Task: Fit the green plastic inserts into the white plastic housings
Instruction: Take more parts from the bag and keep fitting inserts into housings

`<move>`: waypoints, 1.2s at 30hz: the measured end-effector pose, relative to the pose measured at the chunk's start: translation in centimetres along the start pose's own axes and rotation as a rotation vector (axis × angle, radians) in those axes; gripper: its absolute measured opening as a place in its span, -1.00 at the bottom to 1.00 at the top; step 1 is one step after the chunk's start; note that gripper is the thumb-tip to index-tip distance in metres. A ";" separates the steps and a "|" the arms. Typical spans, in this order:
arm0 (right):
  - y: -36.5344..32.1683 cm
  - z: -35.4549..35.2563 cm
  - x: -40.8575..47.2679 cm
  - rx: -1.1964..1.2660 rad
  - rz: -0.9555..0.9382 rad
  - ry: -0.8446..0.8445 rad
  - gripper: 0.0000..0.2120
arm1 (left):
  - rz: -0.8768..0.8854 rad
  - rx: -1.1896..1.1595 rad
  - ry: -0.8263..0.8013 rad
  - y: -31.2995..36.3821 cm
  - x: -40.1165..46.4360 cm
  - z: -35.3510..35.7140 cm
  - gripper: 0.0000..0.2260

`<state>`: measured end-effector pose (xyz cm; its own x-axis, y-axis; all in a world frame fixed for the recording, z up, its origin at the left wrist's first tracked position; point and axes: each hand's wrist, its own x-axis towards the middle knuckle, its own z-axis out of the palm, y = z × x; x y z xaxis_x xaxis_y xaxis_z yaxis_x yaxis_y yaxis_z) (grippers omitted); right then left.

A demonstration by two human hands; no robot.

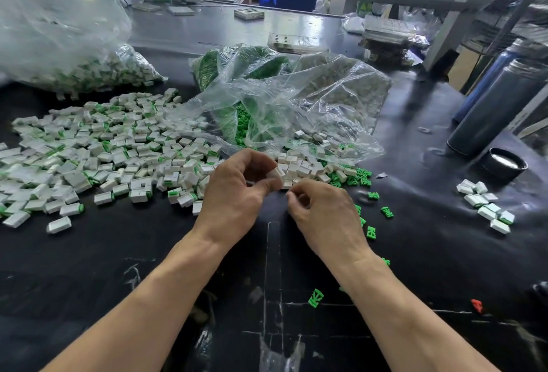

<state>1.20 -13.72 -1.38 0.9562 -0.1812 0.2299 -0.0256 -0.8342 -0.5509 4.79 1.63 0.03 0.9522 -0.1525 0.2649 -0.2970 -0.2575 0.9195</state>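
While the left hand (237, 191) pinches a white housing (277, 173) between thumb and curled fingers, the right hand (323, 208) sits just beside it with its fingertips pressed together; whether they hold an insert cannot be told. Both hands hover just in front of the clear bag (296, 105). Loose green inserts (387, 211) lie right of the hands, and a spread of housings (103, 152) lies left of the bag.

No legible text, seemingly.
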 end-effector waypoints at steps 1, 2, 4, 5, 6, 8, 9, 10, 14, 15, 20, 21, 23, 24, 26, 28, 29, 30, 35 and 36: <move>0.2 0.0 0.0 0.139 0.041 0.023 -0.87 | -0.005 -0.022 -0.001 0.0 0.0 0.0 -0.80; 0.4 0.0 0.0 0.285 0.091 0.037 -0.89 | -0.009 -0.048 -0.003 -0.1 0.0 0.0 -0.81; 0.6 -0.2 -0.1 0.533 0.174 0.040 -0.90 | -0.017 -0.094 -0.015 -0.2 0.1 0.1 -0.81; 0.6 -0.3 -0.3 0.646 0.201 0.038 -0.90 | -0.018 -0.109 -0.020 -0.2 0.1 0.2 -0.81; 0.6 -0.5 -0.3 0.750 0.213 0.037 -0.89 | -0.019 -0.121 -0.026 -0.3 0.1 0.2 -0.82; 0.3 -0.8 -0.4 0.894 0.200 0.039 -0.86 | -0.026 -0.154 -0.041 -0.4 0.1 0.4 -0.83; 0.3 -0.9 -0.4 0.934 0.181 0.045 -0.84 | -0.030 -0.172 -0.050 -0.5 0.1 0.4 -0.83; 0.2 -0.9 -0.4 0.956 0.158 0.052 -0.81 | -0.034 -0.187 -0.059 -0.6 0.1 0.5 -0.83; 0.0 -1.0 -0.5 0.966 0.072 0.054 -0.76 | -0.035 -0.185 -0.092 -0.9 0.1 0.6 -0.83; 0.0 -0.9 -0.5 0.963 0.056 0.048 -0.76 | -0.032 -0.177 -0.099 -0.9 0.1 0.7 -0.83; 0.2 -0.8 -0.5 0.910 0.028 0.038 -0.75 | -0.047 -0.181 -0.104 -1.0 0.1 0.7 -0.84; 0.3 -0.8 -0.5 0.911 0.026 0.040 -0.75 | -0.050 -0.192 -0.106 -1.0 0.2 0.6 -0.85; 0.3 -0.8 -0.5 0.909 0.017 0.037 -0.73 | -0.053 -0.216 -0.110 -1.0 0.2 0.6 -0.85; 0.3 -0.8 -0.5 0.901 0.007 0.034 -0.72 | -0.054 -0.231 -0.116 -1.0 0.2 0.6 -0.85; 0.4 -0.8 -0.5 0.883 -0.013 0.026 -0.71 | -0.055 -0.264 -0.129 -1.0 0.1 0.5 -0.83; 0.4 -0.9 -0.5 0.879 -0.021 0.017 -0.70 | -0.056 -0.290 -0.137 -1.0 0.1 0.5 -0.79; 0.5 -0.9 -0.5 0.878 -0.019 0.014 -0.70 | -0.059 -0.305 -0.143 -0.9 0.1 0.5 -0.77; 0.6 -1.0 -0.5 0.876 -0.018 0.013 -0.71 | -0.064 -0.322 -0.149 -0.9 0.1 0.4 -0.76; 0.9 -1.2 -0.5 0.892 -0.015 0.019 -0.77 | -0.103 -0.410 -0.172 -0.8 0.1 0.6 -0.80; 0.8 -1.1 -0.5 0.914 0.000 0.021 -0.79 | -0.114 -0.427 -0.166 -0.7 0.0 0.6 -0.82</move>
<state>0.40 -14.91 -1.05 0.9503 -0.1984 0.2398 0.2240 -0.0987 -0.9696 4.93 1.19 -0.77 0.9422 -0.3058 0.1367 -0.1014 0.1286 0.9865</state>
